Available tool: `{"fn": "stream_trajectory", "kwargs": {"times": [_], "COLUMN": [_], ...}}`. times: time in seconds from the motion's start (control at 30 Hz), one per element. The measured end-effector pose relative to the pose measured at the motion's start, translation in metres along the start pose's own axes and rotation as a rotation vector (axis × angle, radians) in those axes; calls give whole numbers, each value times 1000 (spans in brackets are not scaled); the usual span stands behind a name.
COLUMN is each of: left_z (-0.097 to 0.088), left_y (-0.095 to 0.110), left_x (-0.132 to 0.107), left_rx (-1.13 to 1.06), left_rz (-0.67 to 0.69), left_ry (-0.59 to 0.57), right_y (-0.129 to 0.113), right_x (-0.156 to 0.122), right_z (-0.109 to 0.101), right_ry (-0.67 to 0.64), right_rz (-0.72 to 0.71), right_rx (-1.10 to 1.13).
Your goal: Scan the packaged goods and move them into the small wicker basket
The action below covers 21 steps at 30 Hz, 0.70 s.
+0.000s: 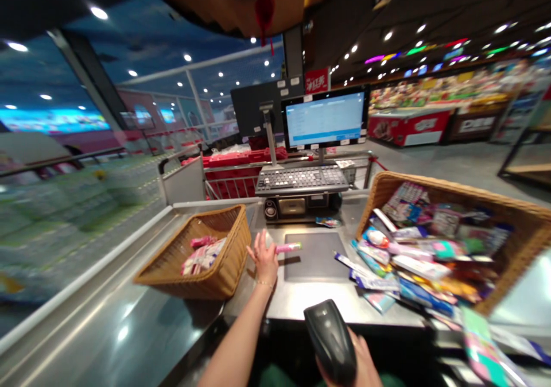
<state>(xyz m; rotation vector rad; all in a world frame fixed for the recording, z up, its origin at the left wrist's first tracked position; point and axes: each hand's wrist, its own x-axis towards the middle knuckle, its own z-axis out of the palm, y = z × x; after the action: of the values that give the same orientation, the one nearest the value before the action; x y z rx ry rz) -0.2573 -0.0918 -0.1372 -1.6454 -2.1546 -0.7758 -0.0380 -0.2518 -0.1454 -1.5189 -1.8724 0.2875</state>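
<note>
One wide view comes from a camera worn on the person's head, facing forward and down over a checkout desk [310, 309]. The left hand [263, 259] and right hand [364, 358] sit close, at lower centre of the frame; a monitor [325, 118] stands farther off, above centre.

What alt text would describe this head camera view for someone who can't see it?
At a store checkout, a person's right hand holds a black barcode scanner; the left hand is beside a pink tube on a dark pad. A heaped wicker basket of packaged goods sits right, a smaller wicker basket left.
</note>
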Motion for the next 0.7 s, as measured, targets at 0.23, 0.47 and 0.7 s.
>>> {"fn": "stream_trajectory", "kwargs": {"times": [0.23, 0.47, 0.7], "left_z": [-7, -9, -13], "left_y": [-5, -12, -19], "left_x": [-3, -8, -13], "left_rx": [5, -10, -12], "left_rz": [-34, -47, -55], "left_ry": [0, 3, 15], "right_y": [-9, -27, -37], "right_x": [4, 12, 15], "right_z": [-2, -18, -27], "right_ry": [-39, -90, -117], "right_rz": [-37, -99, -125], "right_rx": [3, -116, -166]}}
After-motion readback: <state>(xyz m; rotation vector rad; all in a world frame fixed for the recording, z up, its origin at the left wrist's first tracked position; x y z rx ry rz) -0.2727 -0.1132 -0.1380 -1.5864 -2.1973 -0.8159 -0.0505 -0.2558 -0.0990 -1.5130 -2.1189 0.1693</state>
